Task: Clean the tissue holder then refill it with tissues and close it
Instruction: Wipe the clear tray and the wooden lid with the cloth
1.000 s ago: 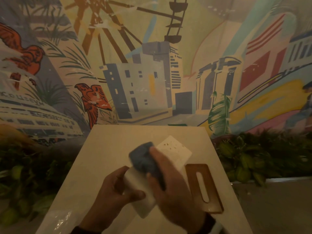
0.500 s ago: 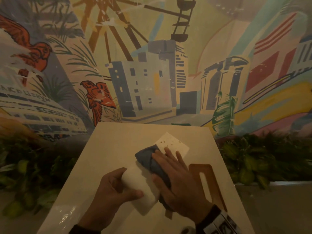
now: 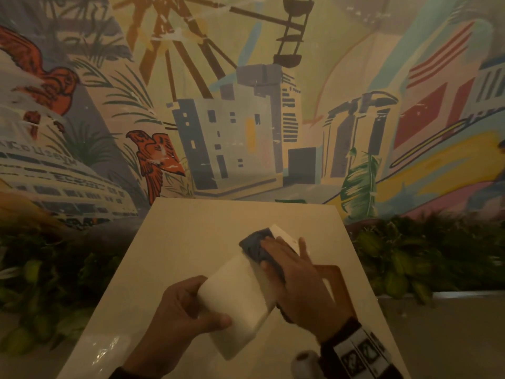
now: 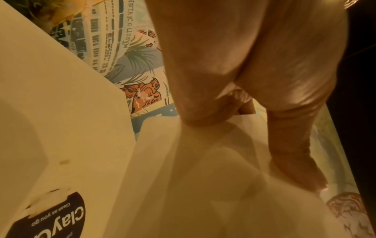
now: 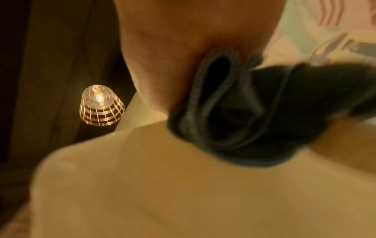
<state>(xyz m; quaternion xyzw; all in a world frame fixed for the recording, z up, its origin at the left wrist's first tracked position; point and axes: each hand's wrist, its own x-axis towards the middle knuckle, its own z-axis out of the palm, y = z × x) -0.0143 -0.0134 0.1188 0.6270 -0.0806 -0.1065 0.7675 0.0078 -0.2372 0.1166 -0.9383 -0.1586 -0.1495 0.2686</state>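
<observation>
A white box-shaped tissue holder (image 3: 235,299) lies tilted on the pale table (image 3: 202,228). My left hand (image 3: 202,305) grips its near end, thumb on the near face and fingers on the far side; the left wrist view shows them on the holder (image 4: 203,177). My right hand (image 3: 289,269) lies flat with extended fingers, pressing a dark blue-grey cloth (image 3: 254,246) onto the holder's far end. Up close, the cloth (image 5: 234,112) is bunched under the palm against the holder (image 5: 162,185). The brown slotted lid (image 3: 332,277) lies flat to the right, partly under my right hand.
A white dotted tissue pack (image 3: 287,236) lies just beyond the cloth. Leafy plants (image 3: 410,258) border the table on both sides, with a painted mural wall (image 3: 246,132) behind. A round black sticker (image 4: 55,217) sits on the table near the left wrist. A lit lamp (image 5: 100,107) hangs overhead.
My right hand has slid the cloth along the holder towards its far end. The left hand keeps its grip on the near end.
</observation>
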